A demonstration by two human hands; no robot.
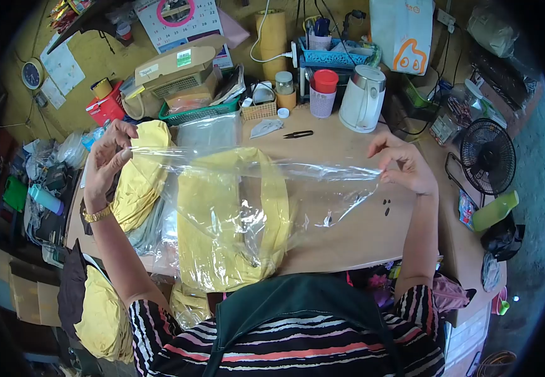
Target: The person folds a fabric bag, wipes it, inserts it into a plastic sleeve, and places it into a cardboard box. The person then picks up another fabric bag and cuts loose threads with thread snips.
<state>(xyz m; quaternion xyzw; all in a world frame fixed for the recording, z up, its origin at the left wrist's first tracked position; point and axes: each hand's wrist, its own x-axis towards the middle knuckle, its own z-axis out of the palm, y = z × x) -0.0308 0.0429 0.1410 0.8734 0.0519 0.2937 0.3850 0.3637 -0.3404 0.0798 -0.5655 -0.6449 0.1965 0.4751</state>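
Head view: both arms reach out over the table (348,242), a clear plastic bag (313,171) pulled wide between the two hands. Left hand (109,157) grips one end, thumb pressed to fingers. Right hand (406,164) pinches the other end between thumb and fingertips, the other fingers bent and loose. Bag's upper edge runs taut across, the rest hangs toward the near side with shiny creases. Gold bracelet (98,214) on the left wrist.

Yellow cloth item (200,235) lies on the table near side, left of middle, seen partly through the bag; cannot tell if any of it is inside. Second yellow bundle (148,182) sits to its left, just beside the left hand. More yellow pieces (104,314) are piled lower left, off the table, next to dark brown cloth (73,290).

Far side of the table, middle: black snips (298,134), lying flat. White kettle (362,100) stands upright far right, beside a pink basket (322,103) with a red container (325,81) in it. Green tray (200,115) with a cardboard box (181,63) far left. Small dark bits (386,207) on the bare surface near the right forearm. Black fan (487,156) and green bottle (495,212) at far right.
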